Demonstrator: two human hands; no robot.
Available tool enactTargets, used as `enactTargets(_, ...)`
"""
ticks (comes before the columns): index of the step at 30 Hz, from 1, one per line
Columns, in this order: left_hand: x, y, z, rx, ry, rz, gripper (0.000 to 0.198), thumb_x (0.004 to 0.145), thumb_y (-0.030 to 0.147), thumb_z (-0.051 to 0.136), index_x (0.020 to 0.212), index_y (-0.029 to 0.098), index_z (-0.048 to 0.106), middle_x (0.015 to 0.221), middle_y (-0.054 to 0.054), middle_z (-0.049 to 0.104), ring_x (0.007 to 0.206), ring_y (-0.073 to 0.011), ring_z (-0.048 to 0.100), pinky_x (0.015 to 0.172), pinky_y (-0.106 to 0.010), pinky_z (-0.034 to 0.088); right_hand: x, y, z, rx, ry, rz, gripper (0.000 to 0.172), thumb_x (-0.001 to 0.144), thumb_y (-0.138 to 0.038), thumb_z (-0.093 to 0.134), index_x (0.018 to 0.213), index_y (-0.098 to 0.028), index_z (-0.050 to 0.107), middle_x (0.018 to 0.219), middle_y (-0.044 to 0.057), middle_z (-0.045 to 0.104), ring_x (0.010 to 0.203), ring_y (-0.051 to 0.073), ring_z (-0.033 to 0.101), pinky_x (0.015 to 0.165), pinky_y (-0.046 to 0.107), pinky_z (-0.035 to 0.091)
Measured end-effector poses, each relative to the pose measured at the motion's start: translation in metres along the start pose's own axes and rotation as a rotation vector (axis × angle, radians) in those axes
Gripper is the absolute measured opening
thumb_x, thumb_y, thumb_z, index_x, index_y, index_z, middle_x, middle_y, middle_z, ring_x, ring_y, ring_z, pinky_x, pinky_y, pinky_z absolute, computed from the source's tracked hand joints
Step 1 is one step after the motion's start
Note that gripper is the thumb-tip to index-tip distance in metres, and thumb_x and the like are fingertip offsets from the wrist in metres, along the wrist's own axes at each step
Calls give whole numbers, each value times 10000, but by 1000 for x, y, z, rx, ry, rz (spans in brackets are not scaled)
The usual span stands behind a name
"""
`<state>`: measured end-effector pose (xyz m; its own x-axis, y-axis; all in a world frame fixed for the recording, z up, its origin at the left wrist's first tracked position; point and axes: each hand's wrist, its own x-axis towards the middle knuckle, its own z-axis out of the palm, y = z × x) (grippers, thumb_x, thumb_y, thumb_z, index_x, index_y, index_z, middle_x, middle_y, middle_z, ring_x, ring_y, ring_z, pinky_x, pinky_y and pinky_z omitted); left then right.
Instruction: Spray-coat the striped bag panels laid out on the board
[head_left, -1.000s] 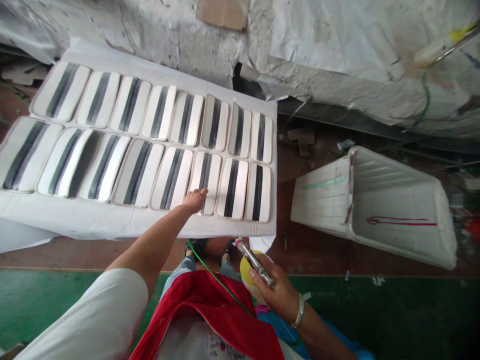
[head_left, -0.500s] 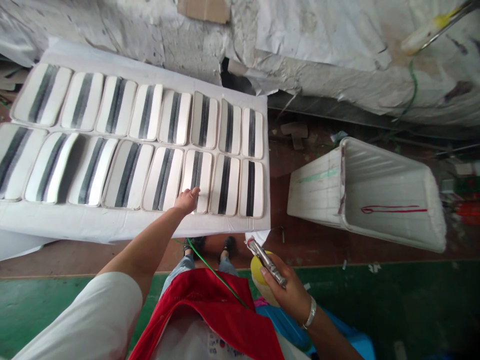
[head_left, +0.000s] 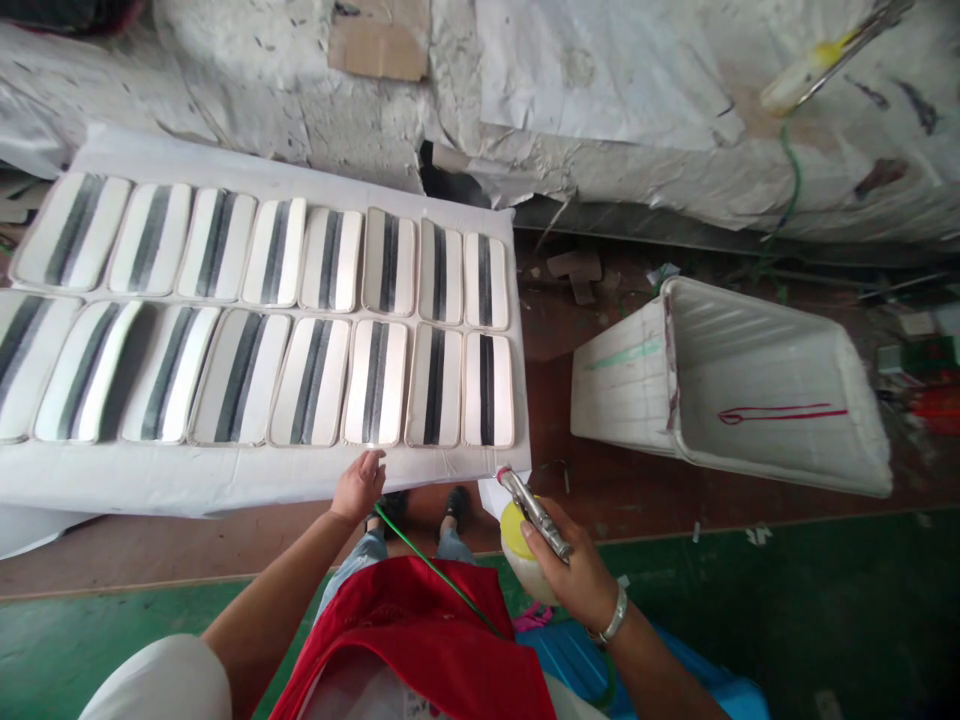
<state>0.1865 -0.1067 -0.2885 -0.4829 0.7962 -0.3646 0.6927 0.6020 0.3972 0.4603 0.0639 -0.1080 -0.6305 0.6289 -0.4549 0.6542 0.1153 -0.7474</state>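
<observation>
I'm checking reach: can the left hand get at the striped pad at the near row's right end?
Probably yes: the left hand is near the table edge, and nothing covers that striped pad; the spray gun is short of it.

Spray gun [head_left: 538, 518]: metal, glossy. Cup [head_left: 529, 572]: smooth plastic, by appearance. Panels [head_left: 450, 390]: smooth, faint sheen; central bands [head_left: 373, 385] matt. Worktop [head_left: 247, 470]: paper-like sheet, creased. Bin [head_left: 624, 395]: plastic, scuffed outside, ribbed within. Apron [head_left: 427, 620]: cloth, matt. Bracelet [head_left: 617, 613]: metal, polished. Scrap [head_left: 381, 48]: cardboard, matt. Covering beyond the worktop [head_left: 315, 125]: rough, crusted, wrinkled. Hose [head_left: 427, 557]: smooth, plastic-looking.
</observation>
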Motion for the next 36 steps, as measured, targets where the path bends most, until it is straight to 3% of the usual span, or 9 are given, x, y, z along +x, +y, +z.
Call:
enactTargets(6,-71,5,43,21,-382,-31,316,933,253,346,1161,179,553,1123,-102,652,999,-196,621,821,-270,450,24,-5,-17,-41,37,-44,242,917,-349,443,1005,-162,568,857,61,641,786,160,604,717,255,469)
enactTargets(12,-92,13,58,116,-582,-103,366,954,262,299,1241,218,522,1098,-89,672,984,-220,652,774,-285,459,55,-11,-29,-50,98,-109,248,905,-353,452,980,-153,578,810,54,619,709,147,569,655,250,445)
enactTargets(19,-96,15,60,173,-627,-209,374,957,376,289,1077,216,604,1018,-89,700,955,-220,659,749,-276,441,87,-13,-41,-26,163,-167,228,891,-346,456,949,-158,573,810,49,618,715,146,567,678,255,446)
enactTargets(24,-108,15,70,139,-626,-259,442,940,423,285,983,180,651,992,-122,704,943,-231,654,746,-285,425,94,-7,-48,-32,166,-180,237,894,-351,455,973,-159,570,858,58,634,715,142,574,668,251,444)
enactTargets(29,-128,13,82,117,-655,-346,440,918,429,299,927,177,659,975,-130,704,934,-252,654,730,-306,430,75,10,-53,-38,68,-192,234,889,-350,460,949,-157,578,798,48,623,704,143,571,670,250,451)
enactTargets(33,-146,8,94,66,-632,-475,325,889,294,354,1014,174,630,980,-117,701,904,-216,657,707,-280,434,51,26,-54,-54,-14,-187,224,893,-344,459,914,-154,577,741,38,608,647,137,554,619,244,440)
enactTargets(36,-156,8,100,39,-610,-521,314,865,232,396,1082,178,616,1072,-111,677,974,-205,637,759,-270,441,33,34,-55,-60,-55,-195,231,902,-330,445,957,-157,588,789,45,623,714,151,577,674,256,455)
